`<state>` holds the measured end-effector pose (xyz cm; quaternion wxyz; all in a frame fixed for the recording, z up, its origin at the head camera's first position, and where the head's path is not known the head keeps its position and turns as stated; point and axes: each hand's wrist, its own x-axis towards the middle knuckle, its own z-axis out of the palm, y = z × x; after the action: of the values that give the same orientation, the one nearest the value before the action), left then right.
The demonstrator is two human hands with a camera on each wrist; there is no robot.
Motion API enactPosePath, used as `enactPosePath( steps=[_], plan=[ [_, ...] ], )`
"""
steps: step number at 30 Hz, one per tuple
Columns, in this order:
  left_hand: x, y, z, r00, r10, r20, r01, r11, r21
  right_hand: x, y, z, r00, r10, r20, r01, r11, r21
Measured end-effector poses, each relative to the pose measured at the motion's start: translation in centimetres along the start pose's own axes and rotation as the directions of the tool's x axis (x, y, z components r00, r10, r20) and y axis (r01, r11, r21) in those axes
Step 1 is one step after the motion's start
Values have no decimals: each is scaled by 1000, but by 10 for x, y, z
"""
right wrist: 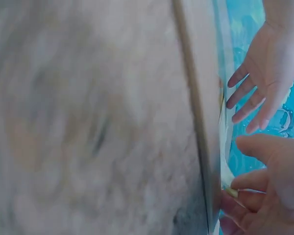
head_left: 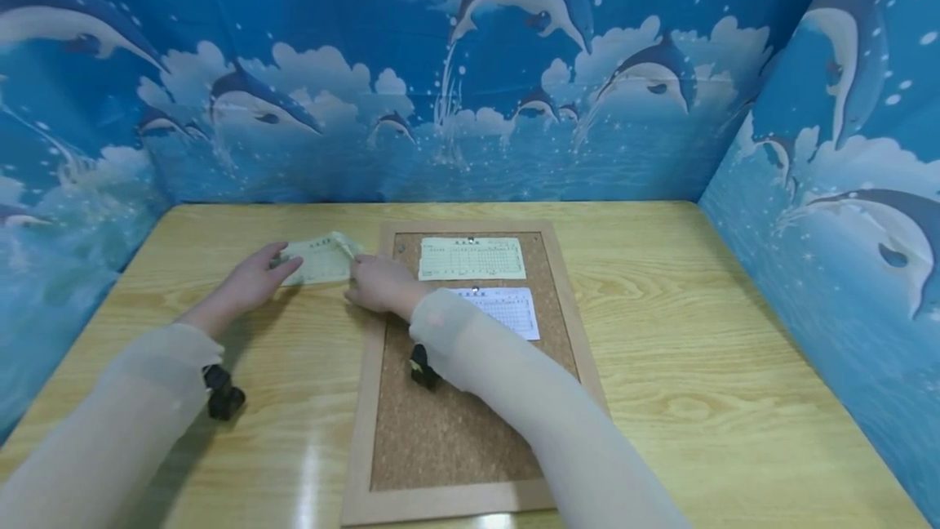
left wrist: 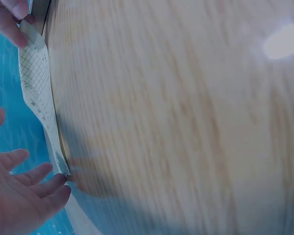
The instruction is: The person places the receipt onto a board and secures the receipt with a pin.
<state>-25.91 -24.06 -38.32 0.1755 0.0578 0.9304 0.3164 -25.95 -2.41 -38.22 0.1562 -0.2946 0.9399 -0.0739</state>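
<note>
Paper point(head_left: 317, 261), pale green and printed, lies on the tabletop point(head_left: 698, 333) between the two hands, its right end curled upward. The left hand point(head_left: 253, 276) is spread wide at the slip's left end; whether its fingertips press the sheet or only brush it, I cannot tell. The right hand point(head_left: 382, 280) holds the raised right end in its fingers, which cover that corner. Print on the slip is too small to read, and the left wrist view shows its grid only at a steep slant. Beneath the right hand and forearm sits a framed cork board point(head_left: 441, 431), its lower right part hidden by the sleeve point(head_left: 507, 382). Just right of that hand, a green sheet point(head_left: 472, 258) is fixed to the cork, with a white sheet point(head_left: 514, 313) below it, partly behind the sleeve. The right wrist view blurs the cork heavily. Beyond both hands hangs a dolphin-patterned backdrop point(head_left: 411, 162), cut off at the top.
</note>
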Motion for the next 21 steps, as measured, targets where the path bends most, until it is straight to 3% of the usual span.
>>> enactPosePath(
  steps=[5,8,11,21],
  plan=[
    [-2,0,3,998,48,27,-51,991,121,3,-2,0,1000,4,-1,-3,978,211],
    [-5,0,6,993,86,85,-105,963,248,4,-2,0,1000,14,-12,-10,965,261],
    [-8,0,8,987,97,128,-134,939,316,3,-1,0,998,41,-40,-26,943,330],
    [-13,-3,7,980,122,154,-163,943,289,2,7,-2,985,111,-130,-10,799,601]
  ],
)
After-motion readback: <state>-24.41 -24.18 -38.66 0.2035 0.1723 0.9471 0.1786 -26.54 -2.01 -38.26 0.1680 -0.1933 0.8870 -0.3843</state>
